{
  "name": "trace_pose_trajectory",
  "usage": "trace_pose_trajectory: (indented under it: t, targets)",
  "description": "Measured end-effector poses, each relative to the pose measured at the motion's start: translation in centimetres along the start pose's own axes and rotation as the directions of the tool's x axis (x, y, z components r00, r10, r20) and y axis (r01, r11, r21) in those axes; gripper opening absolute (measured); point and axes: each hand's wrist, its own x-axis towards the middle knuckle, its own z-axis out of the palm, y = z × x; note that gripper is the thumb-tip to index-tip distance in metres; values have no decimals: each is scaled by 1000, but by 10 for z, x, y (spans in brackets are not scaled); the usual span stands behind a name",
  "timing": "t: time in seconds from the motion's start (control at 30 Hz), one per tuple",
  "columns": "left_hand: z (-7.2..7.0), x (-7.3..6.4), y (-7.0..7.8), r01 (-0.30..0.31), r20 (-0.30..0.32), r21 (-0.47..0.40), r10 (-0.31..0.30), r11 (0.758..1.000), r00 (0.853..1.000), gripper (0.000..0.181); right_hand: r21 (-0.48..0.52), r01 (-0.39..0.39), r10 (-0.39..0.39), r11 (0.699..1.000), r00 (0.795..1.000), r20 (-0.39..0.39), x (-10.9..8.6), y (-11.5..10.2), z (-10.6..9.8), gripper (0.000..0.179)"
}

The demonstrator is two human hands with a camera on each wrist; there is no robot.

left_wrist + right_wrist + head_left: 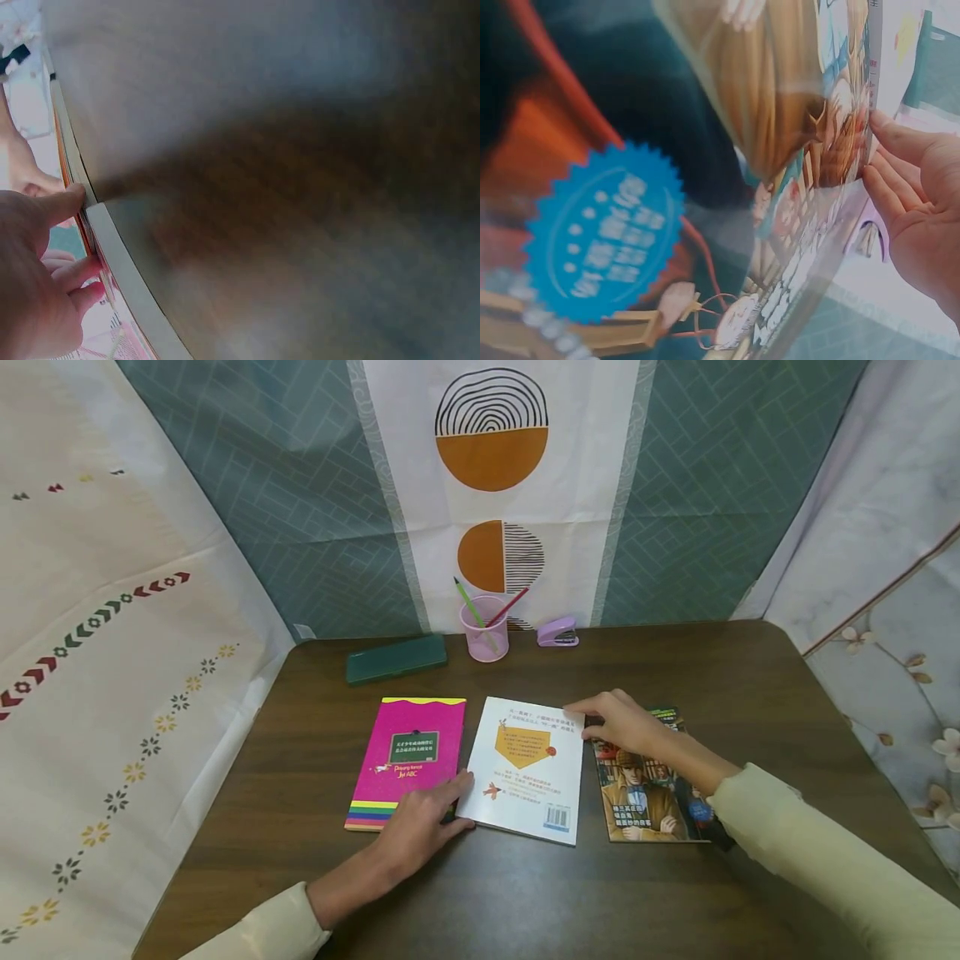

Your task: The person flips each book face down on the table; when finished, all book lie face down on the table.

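A white book [525, 768] with an orange badge shape and a barcode lies in the middle of the dark table. My left hand [420, 827] holds its lower left corner, thumb at the bottom edge and fingers along the left side. At its upper right corner my right hand [622, 720] grips with thumb and fingertips. On the left lies a pink book [408, 735] with a rainbow band, partly under my left hand. A dark book with a detective cover [641, 802] lies on the right, partly hidden below my right forearm.
Along the back of the table [315, 718] stand a green case [396, 660], a pink pencil cup [486, 647] with a green and a red pencil, and a purple stapler [557, 632]. Patterned cloths hang behind and at both sides.
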Motion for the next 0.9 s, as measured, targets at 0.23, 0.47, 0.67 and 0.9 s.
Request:
trace_pose_trajectory:
  t: [0.23,0.47,0.67,0.9]
  targets:
    - [0,-2,5,16,-15,21,-16,1000,1000,74,-15,14,-14,1000,1000,22,8,0,-1,53]
    - [2,-5,12,39,-56,89,-34,995,998,72,-30,14,-13,999,999,39,13,-4,-3,55]
    - [3,-6,16,56,-75,113,-48,992,996,72,-23,13,-11,1000,999,52,16,-6,-3,53]
    - [4,-8,19,65,-69,100,-58,993,996,74,-17,3,-2,1000,998,60,19,-7,-3,51]
